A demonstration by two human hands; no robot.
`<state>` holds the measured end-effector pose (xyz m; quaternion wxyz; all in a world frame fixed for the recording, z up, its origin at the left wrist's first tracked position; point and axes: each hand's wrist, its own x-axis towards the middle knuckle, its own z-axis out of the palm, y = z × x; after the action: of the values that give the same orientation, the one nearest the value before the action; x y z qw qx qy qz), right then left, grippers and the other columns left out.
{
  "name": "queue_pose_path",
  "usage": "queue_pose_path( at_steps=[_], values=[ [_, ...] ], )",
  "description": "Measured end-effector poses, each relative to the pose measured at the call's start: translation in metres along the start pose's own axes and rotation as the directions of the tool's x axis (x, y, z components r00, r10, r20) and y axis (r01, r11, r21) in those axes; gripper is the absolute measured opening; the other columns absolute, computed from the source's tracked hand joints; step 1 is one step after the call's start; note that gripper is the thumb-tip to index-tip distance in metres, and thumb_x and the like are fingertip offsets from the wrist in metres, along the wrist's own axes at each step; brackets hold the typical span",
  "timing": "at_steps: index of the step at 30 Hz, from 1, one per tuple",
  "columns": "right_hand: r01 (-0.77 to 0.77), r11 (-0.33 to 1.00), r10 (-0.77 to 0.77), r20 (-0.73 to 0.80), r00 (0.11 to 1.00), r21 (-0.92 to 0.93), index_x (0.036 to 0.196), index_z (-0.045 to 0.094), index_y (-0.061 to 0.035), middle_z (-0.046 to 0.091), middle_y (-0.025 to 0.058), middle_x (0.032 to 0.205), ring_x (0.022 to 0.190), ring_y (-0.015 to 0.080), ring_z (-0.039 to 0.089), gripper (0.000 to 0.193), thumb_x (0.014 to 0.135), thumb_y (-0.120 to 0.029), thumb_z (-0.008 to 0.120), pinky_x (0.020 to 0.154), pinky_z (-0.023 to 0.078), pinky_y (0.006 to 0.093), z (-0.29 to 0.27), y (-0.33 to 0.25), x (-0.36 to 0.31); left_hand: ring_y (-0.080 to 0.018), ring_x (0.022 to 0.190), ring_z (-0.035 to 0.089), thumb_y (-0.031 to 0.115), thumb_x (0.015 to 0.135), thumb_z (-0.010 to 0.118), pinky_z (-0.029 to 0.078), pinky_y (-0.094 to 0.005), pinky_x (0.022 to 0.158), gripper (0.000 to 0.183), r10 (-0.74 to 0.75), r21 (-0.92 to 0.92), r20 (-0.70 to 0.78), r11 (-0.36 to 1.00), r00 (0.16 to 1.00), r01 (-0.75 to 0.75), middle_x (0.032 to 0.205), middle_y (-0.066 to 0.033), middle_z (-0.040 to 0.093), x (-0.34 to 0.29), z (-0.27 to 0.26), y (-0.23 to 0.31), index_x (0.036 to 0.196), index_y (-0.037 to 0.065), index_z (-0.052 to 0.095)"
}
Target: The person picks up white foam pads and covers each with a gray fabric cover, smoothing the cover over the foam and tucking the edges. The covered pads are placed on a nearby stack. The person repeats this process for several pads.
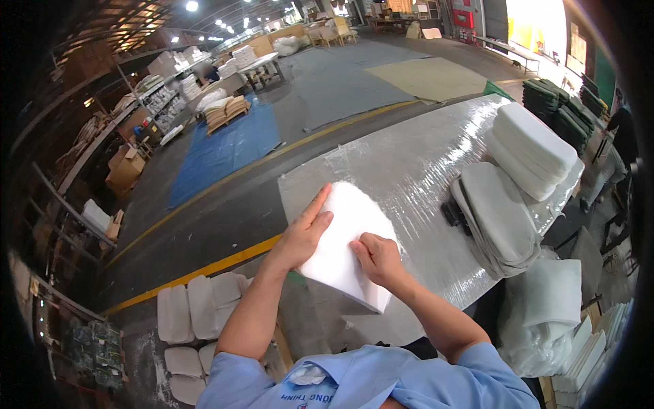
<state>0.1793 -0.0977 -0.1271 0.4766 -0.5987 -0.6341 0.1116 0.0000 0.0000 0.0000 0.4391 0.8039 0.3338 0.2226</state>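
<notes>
A white, soft-looking cushion pad [349,215] is tilted up in front of me over the near part of the plastic-covered table [415,177]. Along the pad's left edge lies my left hand [306,235], fingers long against the side and thumb on the upper face, gripping it. My right hand [380,259] is closed, its curled fingers pressed on the pad's right part, where it seems to pinch the white surface. What sits under those fingers is hidden. The pad's lower edge bends down toward me.
On the table's right stand a stack of white pads [535,146] and a stack of greyish covers [497,211], a small black object [452,213] beside it. Wrapped white material [545,307] is at lower right. More pads [204,307] lie at lower left. Dark green stacks [558,112] stand beyond.
</notes>
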Motion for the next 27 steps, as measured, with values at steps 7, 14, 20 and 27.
queue_pose_path(
  at_steps=[7,14,20,27],
  values=[
    [0.208,0.955,-0.21,-0.014,0.978,0.21,0.102,0.062,-0.0052,0.064,0.0148,0.074,0.063,0.0322,0.065,0.017,0.1,-0.019,0.071,0.059,0.051,0.0409,-0.015,-0.089,0.019,-0.0384,0.152,0.042,0.03,0.111,0.048,0.034,-0.04,0.122,0.062,0.061,0.257,0.004,0.965,0.998,-0.06,0.164,-0.0237,0.042,-0.002,-0.019,0.004,0.167,0.009,0.029],
    [0.059,0.981,-0.067,0.041,0.997,0.185,0.102,0.061,-0.0018,0.066,0.0176,0.08,0.071,0.0355,0.069,0.012,0.098,-0.012,0.066,0.066,0.053,0.0433,-0.005,-0.029,0.03,-0.0334,0.154,0.04,0.029,0.112,0.048,0.031,-0.0388,0.124,0.059,-0.041,0.277,-0.011,0.96,0.999,0.043,0.167,-0.0204,0.041,-0.004,-0.019,0.009,0.168,0.02,0.031],
    [-0.097,0.986,0.079,0.135,0.988,0.133,0.114,0.057,-0.0075,0.069,0.0153,0.079,0.076,0.0359,0.072,0.024,0.104,-0.028,0.064,0.068,0.054,0.0458,-0.007,-0.008,-0.018,-0.0374,0.149,0.046,0.03,0.112,0.048,0.036,-0.0406,0.121,0.06,-0.035,0.328,-0.082,0.943,0.996,0.061,0.161,-0.0234,0.047,-0.01,-0.02,0.007,0.168,0.022,0.03],
    [-0.066,0.981,0.061,0.032,0.998,0.181,0.109,0.059,-0.0057,0.069,0.0187,0.087,0.076,0.0392,0.069,0.014,0.101,-0.015,0.067,0.069,0.054,0.0471,0.018,0.001,-0.05,-0.036,0.151,0.045,0.03,0.112,0.047,0.034,-0.0394,0.122,0.059,-0.014,0.326,-0.05,0.945,0.999,0.03,0.163,-0.0227,0.046,-0.001,-0.018,0.008,0.168,0.019,0.03]
  ],
)
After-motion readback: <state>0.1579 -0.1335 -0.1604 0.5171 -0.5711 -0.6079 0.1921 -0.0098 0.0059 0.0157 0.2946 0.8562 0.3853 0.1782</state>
